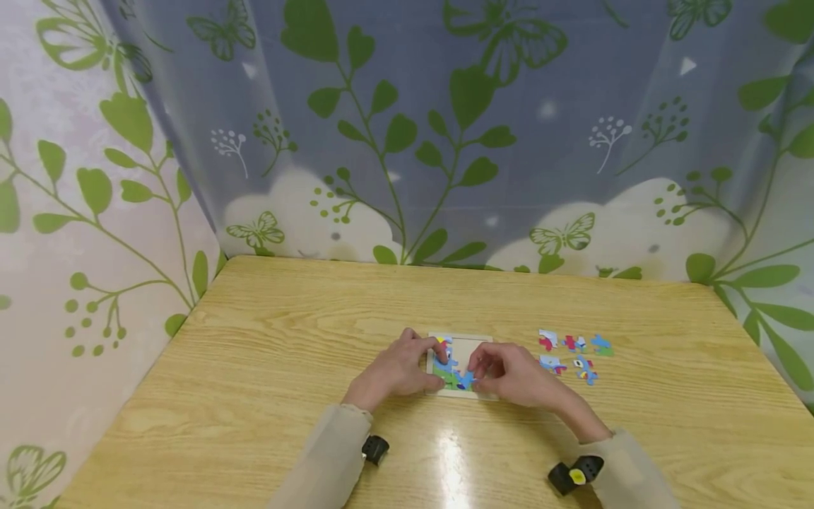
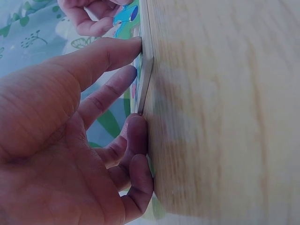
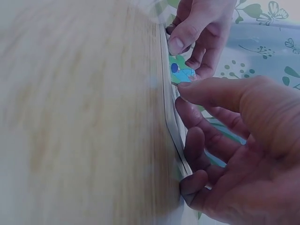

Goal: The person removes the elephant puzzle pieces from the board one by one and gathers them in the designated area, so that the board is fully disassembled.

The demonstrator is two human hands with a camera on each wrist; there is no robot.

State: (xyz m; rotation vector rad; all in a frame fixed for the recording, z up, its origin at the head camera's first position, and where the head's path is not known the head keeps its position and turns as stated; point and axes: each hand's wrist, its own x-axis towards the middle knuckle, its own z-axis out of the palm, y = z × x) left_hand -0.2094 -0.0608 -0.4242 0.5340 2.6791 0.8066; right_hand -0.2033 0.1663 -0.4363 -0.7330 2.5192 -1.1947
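Observation:
A jigsaw puzzle tray (image 1: 461, 395) with a pale wooden rim lies on the table, with several joined pieces along its left and lower parts. My left hand (image 1: 402, 364) holds the tray's left side: the thumb presses near the front corner, the index finger touches the pieces, and the other fingers curl by the outer edge. With thumb and fingertips, my right hand (image 1: 518, 375) pinches a blue puzzle piece (image 1: 467, 380) at the tray's lower right. That piece shows a dark blue oval in the right wrist view. Fingers partly hide the tray's right side.
Right of the tray, several loose puzzle pieces (image 1: 575, 344) lie in two rows, the lower row close to my right hand. The wooden table (image 1: 286, 318) ends at a patterned curtain (image 1: 407, 141) behind and at both sides.

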